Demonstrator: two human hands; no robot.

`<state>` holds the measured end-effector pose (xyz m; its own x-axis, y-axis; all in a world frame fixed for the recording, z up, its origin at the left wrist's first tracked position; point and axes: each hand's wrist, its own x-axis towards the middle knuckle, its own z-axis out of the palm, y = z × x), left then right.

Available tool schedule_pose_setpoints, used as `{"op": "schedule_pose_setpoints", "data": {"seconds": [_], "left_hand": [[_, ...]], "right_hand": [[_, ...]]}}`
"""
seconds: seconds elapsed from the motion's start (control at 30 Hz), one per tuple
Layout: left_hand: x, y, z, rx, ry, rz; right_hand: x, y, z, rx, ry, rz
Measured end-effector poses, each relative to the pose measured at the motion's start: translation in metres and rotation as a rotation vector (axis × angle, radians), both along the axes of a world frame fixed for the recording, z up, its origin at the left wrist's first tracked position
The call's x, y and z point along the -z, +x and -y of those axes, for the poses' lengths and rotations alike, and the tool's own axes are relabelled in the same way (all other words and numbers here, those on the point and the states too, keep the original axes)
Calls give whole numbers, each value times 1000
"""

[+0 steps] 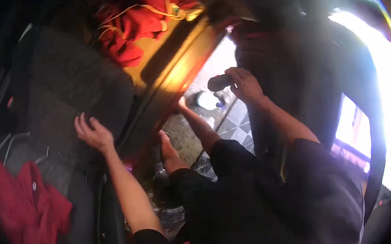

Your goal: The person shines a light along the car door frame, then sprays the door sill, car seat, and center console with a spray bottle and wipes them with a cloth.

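Observation:
A small dark oblong object (220, 82) is held between the thumb and fingers of my right hand (246, 84), above the bright gap over the floor. What the object is I cannot make out. On the left, my left hand (95, 132) has its fingers apart and holds nothing. It is beside a dark, rough-textured surface (77, 76), and whether it touches that surface I cannot tell.
Red cloth with a pale cord (138, 27) lies on a lit yellow-brown surface (172, 73) at the top. Dark red cloth (28, 206) is at lower left. Below are a white round container (208, 100) and grey floor tiles (235, 123). Bright openings show at right.

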<state>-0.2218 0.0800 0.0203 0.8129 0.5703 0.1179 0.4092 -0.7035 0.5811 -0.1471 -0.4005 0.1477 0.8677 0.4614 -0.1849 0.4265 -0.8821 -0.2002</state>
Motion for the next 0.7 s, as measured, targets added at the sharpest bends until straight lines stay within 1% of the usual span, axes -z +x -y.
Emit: {"op": "schedule_pose_setpoints", "data": {"seconds": [0.1,0.13,0.2,0.23,0.3,0.33,0.43,0.57,0.7], "left_hand": [[4,-1,0,32,-9,29],[5,-2,-1,8,15,12],[10,-1,1,1,14,15],[10,-1,1,-2,13,19],[11,-2,-1,-15,21,27],[13,-4,-2,6,12,35],[22,-7,-9,6,63,-38],[26,-6,-13,9,59,-55],[23,-6,-11,-1,19,-50]], "right_hand": [[-77,0,15,164,-63,-25],[-98,-4,22,189,-87,-17],[-139,-12,40,109,-160,288],[-160,-22,47,130,-177,299],[-192,-46,58,111,-340,333],[-203,-60,58,132,-352,338],[-231,-111,52,382,-239,453],[-253,-160,50,536,-201,461],[-246,-170,56,513,-225,521]]}}
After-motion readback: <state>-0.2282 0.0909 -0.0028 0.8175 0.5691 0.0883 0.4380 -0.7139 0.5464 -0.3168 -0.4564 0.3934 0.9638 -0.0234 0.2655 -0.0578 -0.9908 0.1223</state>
